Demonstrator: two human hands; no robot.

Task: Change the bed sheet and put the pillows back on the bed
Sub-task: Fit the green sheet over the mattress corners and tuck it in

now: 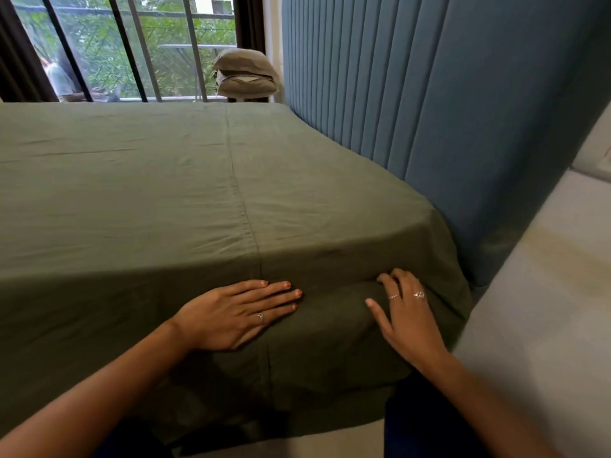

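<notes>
At the bottom of the frame two bare forearms reach up toward the side of the bed. The left hand [236,314], at lower centre, lies flat on the green bed sheet [132,200] with its fingers straight and close together; it presses the cloth on the side of the mattress and holds nothing. The right hand [405,317], just to the right of it, also rests on the sheet near the corner of the bed, with the fingers spread and the fingertips bent a little over the fold of the edge; it does not grip the cloth. The sheet covers the whole top of the bed in the middle of the frame and hangs down the near side. A blue padded headboard [429,94] stands at the right. At upper centre, beyond the bed, beige pillows [244,74] are stacked in front of the barred window [132,44].
</notes>
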